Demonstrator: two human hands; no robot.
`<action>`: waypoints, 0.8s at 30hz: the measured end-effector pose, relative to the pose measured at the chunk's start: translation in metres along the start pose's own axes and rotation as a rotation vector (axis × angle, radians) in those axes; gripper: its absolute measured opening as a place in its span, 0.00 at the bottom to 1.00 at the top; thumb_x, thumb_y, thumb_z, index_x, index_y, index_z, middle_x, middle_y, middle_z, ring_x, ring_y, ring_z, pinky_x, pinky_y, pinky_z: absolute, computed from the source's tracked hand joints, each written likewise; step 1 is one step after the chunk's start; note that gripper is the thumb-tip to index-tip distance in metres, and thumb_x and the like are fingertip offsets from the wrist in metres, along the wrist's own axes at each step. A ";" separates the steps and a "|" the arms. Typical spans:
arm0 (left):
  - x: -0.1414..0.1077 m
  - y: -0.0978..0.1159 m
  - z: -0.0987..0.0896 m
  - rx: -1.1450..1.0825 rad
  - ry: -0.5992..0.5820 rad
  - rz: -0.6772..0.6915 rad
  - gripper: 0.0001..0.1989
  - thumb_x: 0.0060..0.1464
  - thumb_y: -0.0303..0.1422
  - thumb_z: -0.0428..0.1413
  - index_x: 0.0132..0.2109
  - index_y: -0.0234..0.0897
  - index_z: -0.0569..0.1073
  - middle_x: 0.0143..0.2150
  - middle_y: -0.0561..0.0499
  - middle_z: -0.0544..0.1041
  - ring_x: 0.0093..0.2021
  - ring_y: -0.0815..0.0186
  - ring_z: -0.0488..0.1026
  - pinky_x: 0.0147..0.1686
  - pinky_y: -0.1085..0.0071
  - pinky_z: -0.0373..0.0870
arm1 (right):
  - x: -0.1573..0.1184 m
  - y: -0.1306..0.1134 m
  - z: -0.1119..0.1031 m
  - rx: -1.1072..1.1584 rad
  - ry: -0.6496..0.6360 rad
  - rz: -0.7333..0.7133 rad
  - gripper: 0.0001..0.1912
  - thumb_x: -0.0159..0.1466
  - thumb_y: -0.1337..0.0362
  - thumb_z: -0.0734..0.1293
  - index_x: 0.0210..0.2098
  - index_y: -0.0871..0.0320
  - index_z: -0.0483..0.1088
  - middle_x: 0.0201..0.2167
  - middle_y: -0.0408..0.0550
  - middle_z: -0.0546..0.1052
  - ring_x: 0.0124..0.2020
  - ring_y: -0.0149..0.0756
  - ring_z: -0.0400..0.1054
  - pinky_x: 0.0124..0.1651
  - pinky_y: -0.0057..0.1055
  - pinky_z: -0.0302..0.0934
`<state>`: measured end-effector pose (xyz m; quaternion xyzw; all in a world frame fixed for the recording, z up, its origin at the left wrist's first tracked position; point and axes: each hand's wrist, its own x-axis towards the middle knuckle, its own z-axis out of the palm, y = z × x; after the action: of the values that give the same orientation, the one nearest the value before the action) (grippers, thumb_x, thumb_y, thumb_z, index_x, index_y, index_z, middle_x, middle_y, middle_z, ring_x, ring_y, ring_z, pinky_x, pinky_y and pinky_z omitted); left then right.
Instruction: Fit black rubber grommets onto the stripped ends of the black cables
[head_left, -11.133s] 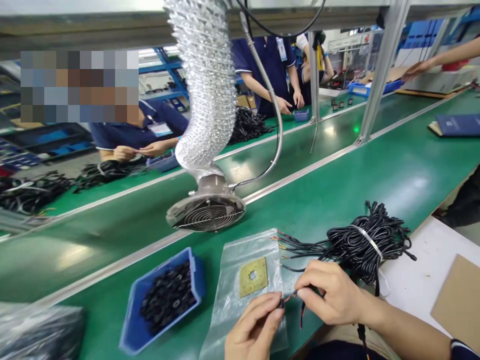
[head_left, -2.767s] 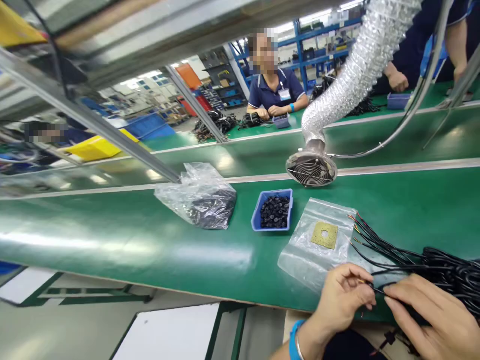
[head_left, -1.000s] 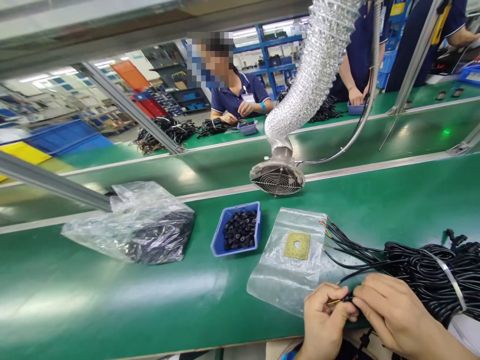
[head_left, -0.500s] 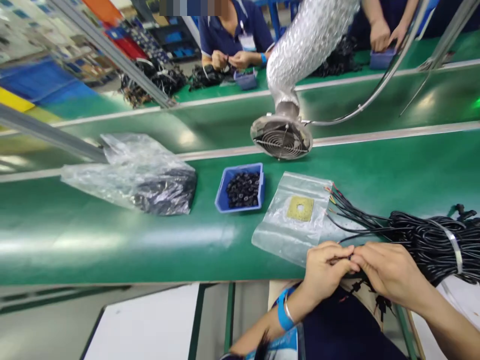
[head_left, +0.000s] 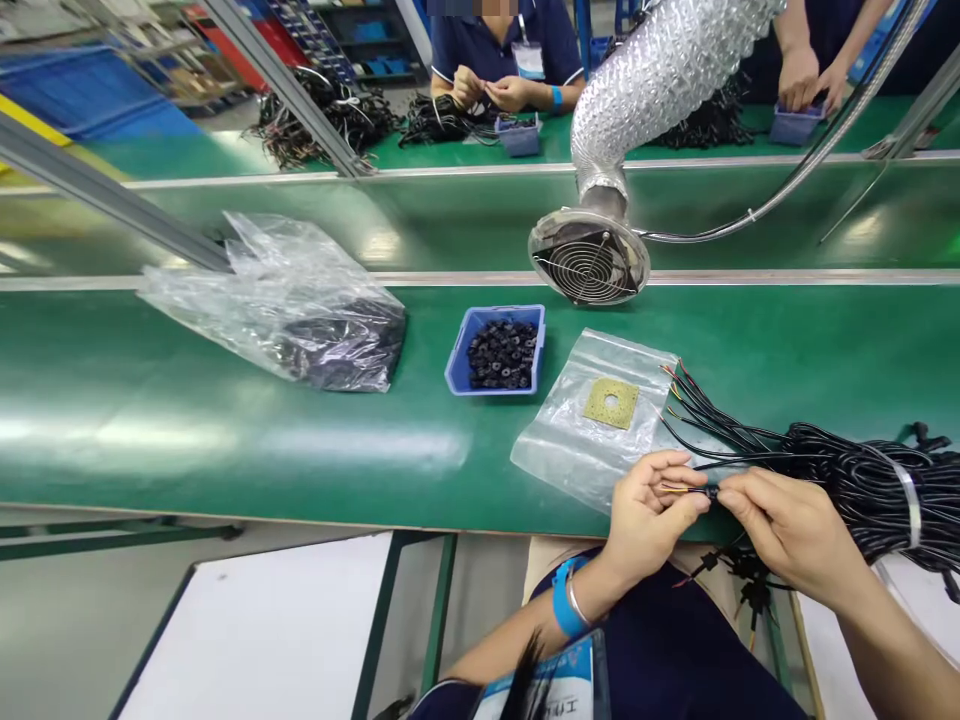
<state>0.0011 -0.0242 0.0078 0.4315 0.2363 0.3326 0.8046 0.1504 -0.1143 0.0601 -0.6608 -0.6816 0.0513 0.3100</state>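
My left hand [head_left: 651, 515] is loosely curled at the table's front edge, its thumb and fingers around the stripped end of a black cable [head_left: 711, 491]. Thin orange-yellow wires [head_left: 679, 489] stick out from that end between the fingers. My right hand [head_left: 791, 525] pinches the same cable end from the right, thumb against forefinger; a small black piece shows there, partly hidden. Beside the right hand lies a bundle of black cables [head_left: 832, 470], tied with a pale band, its coloured wire tips reaching left. Below the hands hang several black connectors [head_left: 750, 570].
A clear plastic bag [head_left: 555, 445] carries a yellow square sponge [head_left: 611, 403]. Left of it sits a blue bin [head_left: 457, 375] of small black parts [head_left: 504, 355]. A larger bag [head_left: 337, 340] lies further left. A fume extractor [head_left: 590, 260] hangs overhead. Co-workers' hands [head_left: 491, 90] work opposite.
My hands have drawn slightly apart, and the left fingers have loosened, so the orange-yellow wires now show. The camera view has shifted and levelled a little.
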 end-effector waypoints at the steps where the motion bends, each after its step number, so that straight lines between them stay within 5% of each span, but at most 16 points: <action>1: 0.000 0.000 0.000 0.012 -0.005 0.001 0.24 0.47 0.32 0.69 0.51 0.33 0.73 0.40 0.47 0.81 0.38 0.69 0.78 0.39 0.77 0.76 | 0.000 0.000 -0.001 -0.019 0.014 -0.015 0.09 0.71 0.66 0.60 0.36 0.58 0.70 0.26 0.42 0.72 0.26 0.26 0.65 0.33 0.26 0.58; 5: -0.001 0.002 0.001 0.117 -0.014 0.021 0.24 0.47 0.33 0.69 0.50 0.33 0.74 0.40 0.45 0.81 0.38 0.66 0.80 0.39 0.75 0.77 | 0.001 -0.003 -0.005 -0.018 0.051 -0.034 0.06 0.70 0.66 0.63 0.37 0.58 0.70 0.28 0.43 0.74 0.30 0.28 0.66 0.36 0.26 0.60; 13: -0.006 -0.002 0.001 0.398 -0.011 0.282 0.15 0.53 0.31 0.64 0.47 0.35 0.72 0.36 0.47 0.82 0.35 0.64 0.81 0.39 0.72 0.79 | 0.002 -0.006 -0.006 0.025 0.012 -0.063 0.10 0.70 0.67 0.61 0.32 0.58 0.68 0.21 0.39 0.67 0.22 0.24 0.60 0.28 0.24 0.56; 22: -0.007 -0.004 0.002 0.203 -0.075 0.162 0.30 0.47 0.27 0.67 0.55 0.37 0.64 0.42 0.47 0.80 0.39 0.67 0.80 0.40 0.73 0.78 | 0.001 -0.005 -0.007 0.077 0.004 -0.044 0.09 0.70 0.68 0.61 0.33 0.58 0.69 0.23 0.39 0.70 0.22 0.23 0.62 0.28 0.23 0.57; 24: -0.009 0.002 -0.001 0.177 -0.115 0.149 0.27 0.47 0.26 0.67 0.53 0.36 0.67 0.44 0.46 0.80 0.38 0.66 0.80 0.39 0.73 0.78 | -0.001 -0.004 -0.011 0.076 -0.027 -0.032 0.09 0.70 0.67 0.61 0.33 0.58 0.69 0.22 0.39 0.69 0.22 0.24 0.62 0.28 0.24 0.57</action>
<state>-0.0060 -0.0292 0.0098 0.5354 0.1855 0.3442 0.7487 0.1522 -0.1195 0.0708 -0.6370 -0.6938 0.0810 0.3262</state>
